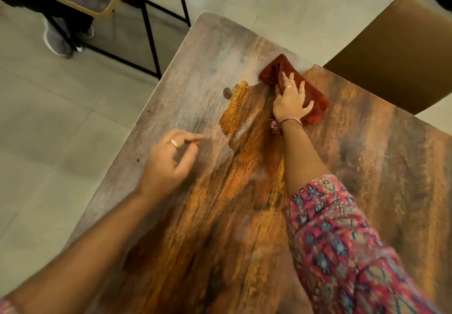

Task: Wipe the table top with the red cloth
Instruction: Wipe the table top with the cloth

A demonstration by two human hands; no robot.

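Mid-wipe on a wood-grain laminate table top point(330, 166), dusty grey at the left and far side, warm brown where apparently wiped already; crumpled rust-red cloth point(315, 98) at the far edge, beside a brown chair seat point(396, 54); right hand point(291, 100) flat on the cloth, fingers spread, pressing rather than gripping, likely for broad contact; left hand point(168, 164) loosely curled, holding nothing, over the table's left edge, whether touching it unclear; grey patch judged still to do.
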